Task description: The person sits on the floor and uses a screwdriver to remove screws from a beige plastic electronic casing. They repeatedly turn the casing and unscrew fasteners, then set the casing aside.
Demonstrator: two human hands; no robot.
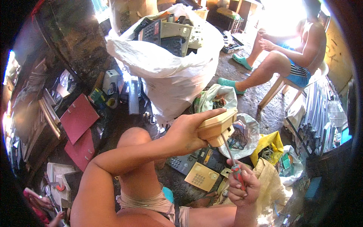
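The cream plastic casing (214,128) sits clamped in the curled left hand (186,130), best braced firmly, I'd say, while the right hand (244,184), closed snugly round the red-and-grey screwdriver (237,173), aims it straight, with the cream keypad panel (202,177) lying below.

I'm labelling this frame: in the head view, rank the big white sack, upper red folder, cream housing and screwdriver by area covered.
1. Big white sack
2. Upper red folder and cream housing: too close to rank; the housing seems nearer the camera
3. Screwdriver, long but thin
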